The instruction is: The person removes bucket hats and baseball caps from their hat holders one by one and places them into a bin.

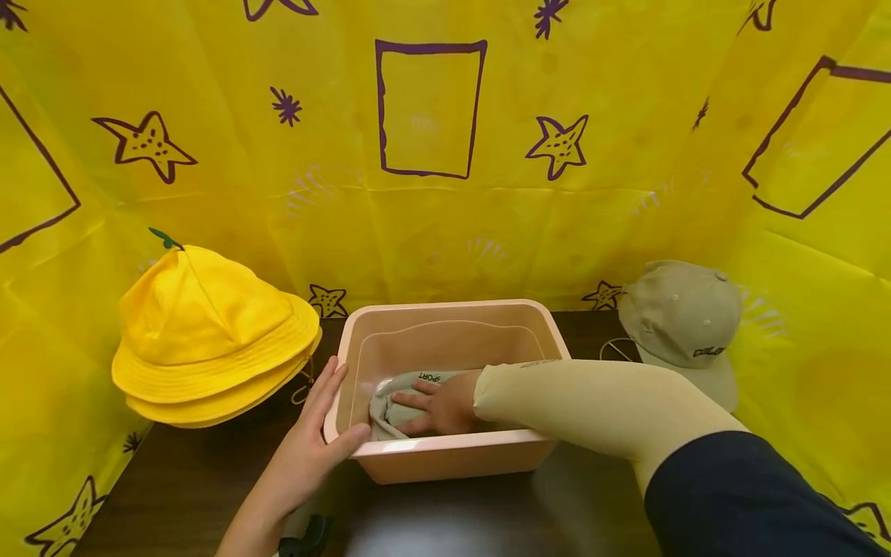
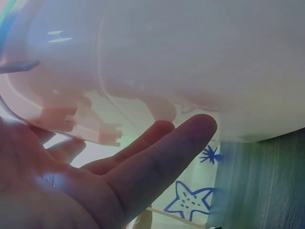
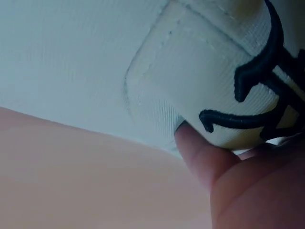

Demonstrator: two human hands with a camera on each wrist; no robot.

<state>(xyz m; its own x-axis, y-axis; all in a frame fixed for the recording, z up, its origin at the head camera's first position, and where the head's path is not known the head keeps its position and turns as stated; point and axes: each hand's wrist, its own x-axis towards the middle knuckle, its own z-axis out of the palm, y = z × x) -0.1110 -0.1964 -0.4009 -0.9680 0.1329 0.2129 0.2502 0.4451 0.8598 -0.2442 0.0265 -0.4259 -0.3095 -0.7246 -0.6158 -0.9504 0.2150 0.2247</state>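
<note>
A pink plastic bin [image 1: 445, 462] stands on the dark table, with a grey-green cap [image 1: 400, 384] lying inside against its left end. Dark lettering on the cap reads upside down in the head view. My right hand [image 1: 445, 406] reaches into the bin and presses on the cap with spread fingers. Close up in the right wrist view, the thumb [image 3: 202, 155] touches the cap fabric [image 3: 95, 71] beside thick dark embroidery. At the bin's front left corner rests my left hand [image 1: 309, 437], thumb over the rim. Its straight fingers [image 2: 167, 157] lie along the outer wall.
Stacked yellow bucket hats [image 1: 216, 333], the top one with a green leaf-like stem, sit left of the bin. A beige cap [image 1: 682, 317] with dark lettering lies on the right. Yellow sheeting [image 1: 334, 240] with purple drawings surrounds the dark table [image 1: 445, 522] at back and sides.
</note>
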